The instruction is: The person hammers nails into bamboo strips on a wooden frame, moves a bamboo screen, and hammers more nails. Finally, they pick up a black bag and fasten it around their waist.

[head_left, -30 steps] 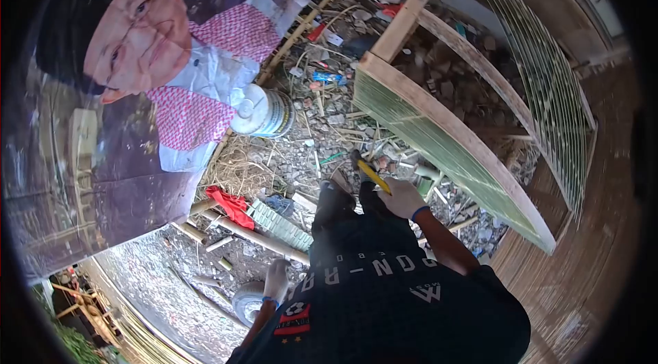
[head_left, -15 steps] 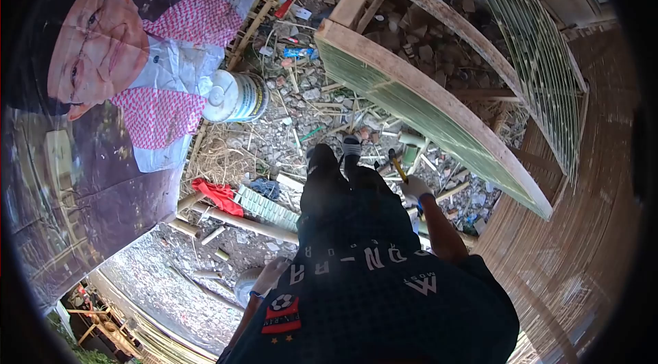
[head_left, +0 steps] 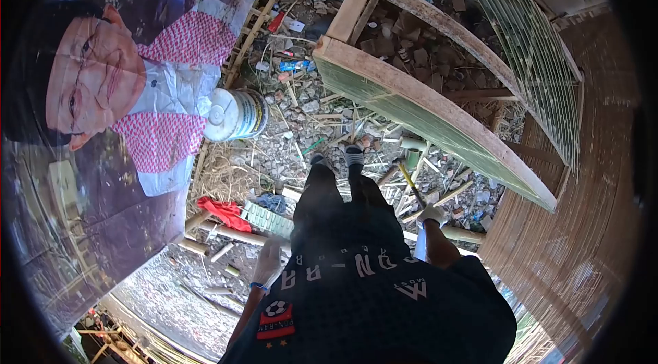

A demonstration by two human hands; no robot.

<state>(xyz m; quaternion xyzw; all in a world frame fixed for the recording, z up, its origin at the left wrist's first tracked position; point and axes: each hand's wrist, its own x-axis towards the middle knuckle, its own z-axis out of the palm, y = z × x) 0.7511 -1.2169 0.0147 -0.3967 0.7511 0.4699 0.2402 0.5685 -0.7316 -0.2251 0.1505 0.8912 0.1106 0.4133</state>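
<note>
My right hand [head_left: 432,214], in a pale work glove, is closed around the grip of a hammer [head_left: 408,177]. The hammer has a yellow and dark handle, and its head points forward over the rubble. My left hand [head_left: 268,262], also gloved, hangs beside my shirt with its fingers loosely stretched and nothing visible in them. Just ahead of that hand lie a pale green slatted piece [head_left: 267,219] and a red cloth [head_left: 225,213].
A curved wooden frame [head_left: 439,110] with green slats stands ahead on the right. Woven bamboo matting [head_left: 548,268] lies at the right. A bucket [head_left: 236,114] stands by a printed banner [head_left: 62,227]. Rubble and bamboo pieces [head_left: 236,235] litter the ground around my feet.
My left hand has swung forward, and my right hand has moved slightly back and right with the hammer. My feet and legs have shifted, with both feet now showing ahead.
</note>
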